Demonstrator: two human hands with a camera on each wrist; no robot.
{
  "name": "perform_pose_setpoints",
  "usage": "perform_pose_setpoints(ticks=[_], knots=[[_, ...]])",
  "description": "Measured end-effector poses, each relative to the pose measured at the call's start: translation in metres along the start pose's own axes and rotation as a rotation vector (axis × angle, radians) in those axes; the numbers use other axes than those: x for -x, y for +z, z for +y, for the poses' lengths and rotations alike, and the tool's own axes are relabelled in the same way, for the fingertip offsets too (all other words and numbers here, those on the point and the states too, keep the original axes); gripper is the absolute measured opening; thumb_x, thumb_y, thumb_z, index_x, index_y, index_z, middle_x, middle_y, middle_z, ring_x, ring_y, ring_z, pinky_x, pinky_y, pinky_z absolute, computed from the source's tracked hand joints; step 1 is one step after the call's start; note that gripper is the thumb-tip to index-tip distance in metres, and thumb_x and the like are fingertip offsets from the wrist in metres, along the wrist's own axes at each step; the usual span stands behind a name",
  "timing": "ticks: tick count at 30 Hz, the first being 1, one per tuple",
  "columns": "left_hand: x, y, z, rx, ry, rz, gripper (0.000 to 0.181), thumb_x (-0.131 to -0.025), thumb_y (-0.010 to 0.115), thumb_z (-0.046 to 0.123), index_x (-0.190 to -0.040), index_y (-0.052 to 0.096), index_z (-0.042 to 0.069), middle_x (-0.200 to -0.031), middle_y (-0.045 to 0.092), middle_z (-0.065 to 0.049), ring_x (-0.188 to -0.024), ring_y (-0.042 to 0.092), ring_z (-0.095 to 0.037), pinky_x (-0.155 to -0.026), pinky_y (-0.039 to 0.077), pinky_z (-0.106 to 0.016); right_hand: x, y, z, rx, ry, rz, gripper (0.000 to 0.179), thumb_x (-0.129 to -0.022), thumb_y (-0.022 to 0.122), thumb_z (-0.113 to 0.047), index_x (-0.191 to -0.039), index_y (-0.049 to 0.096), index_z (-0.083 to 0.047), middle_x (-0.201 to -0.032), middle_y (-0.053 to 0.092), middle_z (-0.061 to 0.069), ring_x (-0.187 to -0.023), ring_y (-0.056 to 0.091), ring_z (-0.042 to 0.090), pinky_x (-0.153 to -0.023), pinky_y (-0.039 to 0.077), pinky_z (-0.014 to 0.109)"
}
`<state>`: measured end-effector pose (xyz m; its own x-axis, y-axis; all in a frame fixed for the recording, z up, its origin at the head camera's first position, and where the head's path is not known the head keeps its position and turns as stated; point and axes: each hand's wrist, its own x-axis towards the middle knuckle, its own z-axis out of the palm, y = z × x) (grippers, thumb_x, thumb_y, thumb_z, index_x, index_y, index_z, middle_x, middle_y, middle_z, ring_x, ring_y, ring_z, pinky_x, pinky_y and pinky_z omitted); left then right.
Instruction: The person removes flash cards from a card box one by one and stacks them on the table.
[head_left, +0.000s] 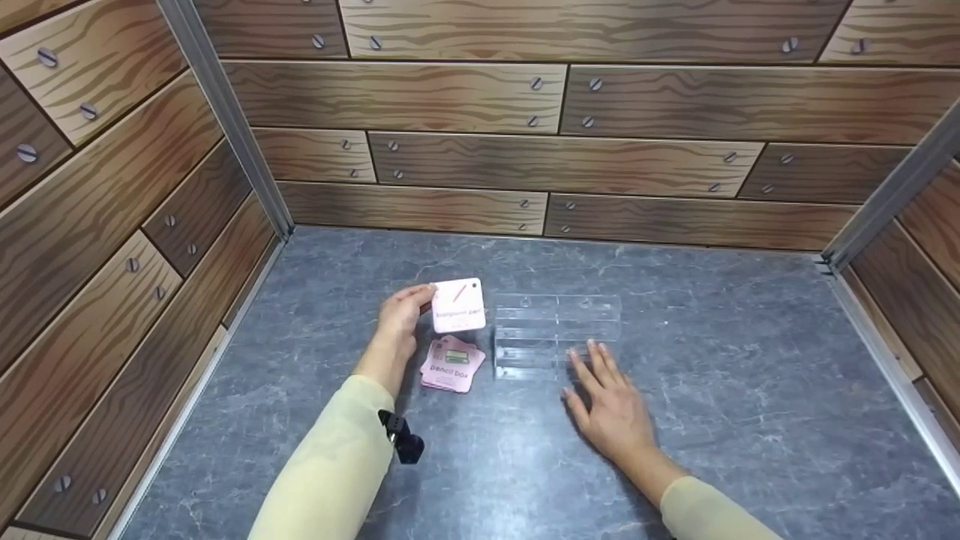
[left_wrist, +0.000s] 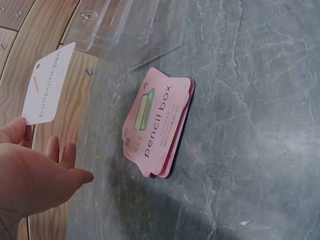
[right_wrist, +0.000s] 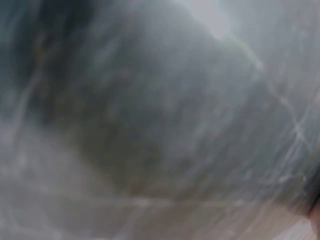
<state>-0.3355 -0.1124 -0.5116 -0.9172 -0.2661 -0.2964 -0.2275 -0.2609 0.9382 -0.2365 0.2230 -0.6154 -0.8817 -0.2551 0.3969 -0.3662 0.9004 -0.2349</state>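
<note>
My left hand (head_left: pixel 400 315) pinches a white flash card (head_left: pixel 459 306) by its corner; it reads "ballpoint pen" and shows a red pen. In the left wrist view the same card (left_wrist: pixel 48 86) is raised above the table, beyond the thumb and finger. Just below it lies an uneven stack of pink cards (head_left: pixel 452 365), the top one marked "pencil box". To the right of the cards stands a clear plastic rack (head_left: pixel 556 335) with stepped rows. My right hand (head_left: pixel 616 409) has its fingers spread, fingertips at the rack's front right corner. The right wrist view is mostly blurred tabletop.
The grey marbled table (head_left: pixel 750 390) is bounded by wood-patterned panels (head_left: pixel 420 157) at the back and both sides. Metal posts (head_left: pixel 225 112) stand in the corners. A small black camera (head_left: pixel 405 439) is strapped to the left wrist.
</note>
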Motion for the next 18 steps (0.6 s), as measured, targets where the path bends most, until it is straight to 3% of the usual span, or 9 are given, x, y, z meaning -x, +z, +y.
perform_pose_setpoints(ticks=[9,18], knots=[[0.002,-0.009,-0.007,-0.067,-0.006,0.026,0.031,-0.098,0.075,0.015,-0.122,0.073,-0.004,-0.137,0.065,-0.018,-0.138,0.050,-0.033,-0.123,0.027,-0.047,-0.001,-0.001,0.000,0.002,0.005,-0.004,0.065,-0.103,0.068,-0.039,-0.160,0.048,-0.016,-0.168,0.036,0.017,-0.155,0.033,0.039,-0.115,0.039,0.063],[0.008,-0.015,-0.017,-0.191,0.046,0.063,0.028,-0.097,0.076,0.015,-0.117,0.076,-0.004,-0.131,0.068,-0.019,-0.134,0.055,-0.035,-0.119,0.035,-0.048,-0.001,0.003,0.001,-0.006,-0.024,0.035,0.064,-0.101,0.070,-0.036,-0.158,0.052,-0.014,-0.166,0.039,0.019,-0.153,0.036,0.040,-0.112,0.042,0.064]])
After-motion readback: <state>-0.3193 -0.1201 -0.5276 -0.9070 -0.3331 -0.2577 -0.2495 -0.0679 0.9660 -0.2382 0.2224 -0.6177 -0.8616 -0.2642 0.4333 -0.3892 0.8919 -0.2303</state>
